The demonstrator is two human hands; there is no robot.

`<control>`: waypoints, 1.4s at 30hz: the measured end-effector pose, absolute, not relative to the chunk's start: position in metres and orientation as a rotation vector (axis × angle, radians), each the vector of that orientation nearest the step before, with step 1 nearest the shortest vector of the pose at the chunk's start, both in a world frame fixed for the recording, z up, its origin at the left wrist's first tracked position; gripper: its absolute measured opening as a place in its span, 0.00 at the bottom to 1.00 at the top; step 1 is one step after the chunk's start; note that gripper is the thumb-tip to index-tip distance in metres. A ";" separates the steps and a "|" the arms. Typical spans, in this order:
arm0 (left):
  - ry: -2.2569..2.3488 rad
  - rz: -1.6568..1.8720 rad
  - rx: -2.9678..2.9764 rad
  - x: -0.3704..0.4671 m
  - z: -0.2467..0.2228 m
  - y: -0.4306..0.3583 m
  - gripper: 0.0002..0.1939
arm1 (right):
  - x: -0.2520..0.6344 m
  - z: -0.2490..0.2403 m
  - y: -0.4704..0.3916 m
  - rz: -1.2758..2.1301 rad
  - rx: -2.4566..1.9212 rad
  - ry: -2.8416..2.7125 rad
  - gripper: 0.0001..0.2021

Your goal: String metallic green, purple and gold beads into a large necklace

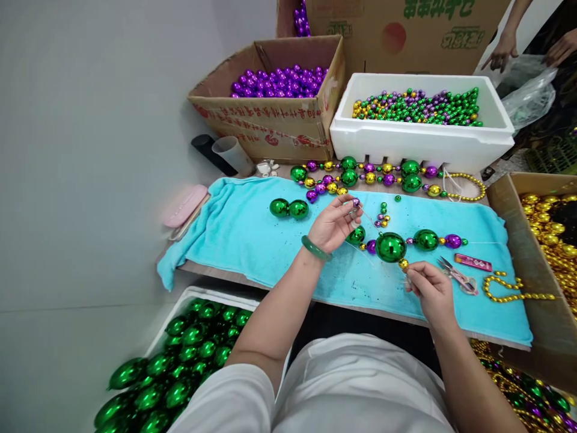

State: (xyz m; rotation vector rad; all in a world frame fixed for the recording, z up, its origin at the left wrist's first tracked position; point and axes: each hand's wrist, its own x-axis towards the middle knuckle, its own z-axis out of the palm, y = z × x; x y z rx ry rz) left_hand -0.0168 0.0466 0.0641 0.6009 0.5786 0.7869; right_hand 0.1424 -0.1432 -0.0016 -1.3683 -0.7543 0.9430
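Note:
My left hand, with a green bangle on its wrist, pinches a small purple bead. A thin thread runs from that bead down to a large green bead. My right hand is closed just below a gold bead under the large one; what its fingertips grip is hidden. Strung along the same strand are another green bead and a purple bead. Loose small beads lie behind it. Two joined green beads rest left of my left hand.
A blue towel covers the table. Scissors, a pink packet and a gold bead chain lie right. Behind stand a finished-looking bead strand, a white foam box and a carton. Another person's hand holds plastic.

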 end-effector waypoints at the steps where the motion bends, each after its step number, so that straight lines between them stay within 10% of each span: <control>1: 0.590 0.807 0.628 -0.017 0.064 0.046 0.09 | 0.143 -0.001 -0.143 0.947 -1.378 -0.759 0.07; 24: 0.619 0.844 0.828 -0.014 0.057 0.039 0.20 | 0.140 0.004 -0.135 0.984 -1.437 -0.768 0.09; 36: 0.750 0.697 1.383 -0.002 0.058 0.015 0.07 | 0.140 -0.012 -0.138 1.252 -1.460 -0.781 0.15; 42: 0.711 0.655 1.423 0.001 0.071 0.010 0.05 | 0.154 0.004 -0.137 0.853 -1.713 -0.964 0.09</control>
